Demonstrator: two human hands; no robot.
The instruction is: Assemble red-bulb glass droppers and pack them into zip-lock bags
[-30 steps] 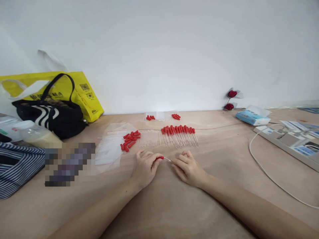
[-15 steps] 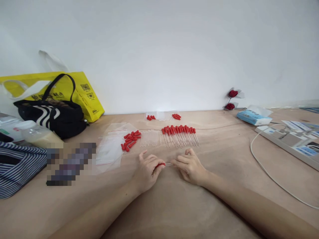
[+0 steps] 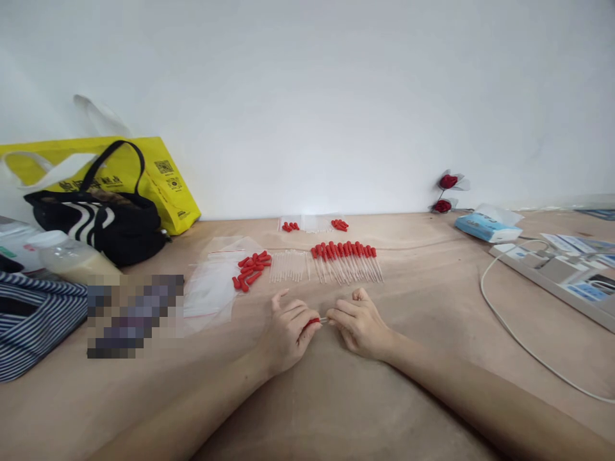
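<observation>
1. Left hand (image 3: 289, 331): grasps a red bulb (image 3: 312, 322) between thumb and fingers; the bulb's end protrudes toward the right hand.
2. Right hand (image 3: 360, 324): pinches a thin clear tube (image 3: 323, 319) in its fingertips. The tube spans the narrow gap between the hands and meets the red bulb; how far it sits inside cannot be told.
3. Position: both held pieces lie at the near side of the rows, above or on the table (image 3: 312, 403); contact with the surface cannot be told.
4. Beyond the hands, centre: a row of bare tubes (image 3: 291, 266) lies side by side. To its right is a row of red-topped tubes (image 3: 346, 256), bulbs pointing toward the wall (image 3: 312, 109).
5. Left of the bare tubes: a pile of loose red bulbs (image 3: 250, 271), next to and partly over clear plastic bags (image 3: 209, 291).
6. Near the wall: a flat clear packet (image 3: 314, 223), with small red bulbs at either end.
7. Left margin: a yellow bag (image 3: 180, 205), a black bag (image 3: 129, 230), a bottle (image 3: 77, 260) and striped fabric (image 3: 38, 326).
8. Right margin: dark red roses (image 3: 448, 181), a blue tissue pack (image 3: 485, 226) and a power strip (image 3: 552, 276) with a white cable (image 3: 497, 320).
</observation>
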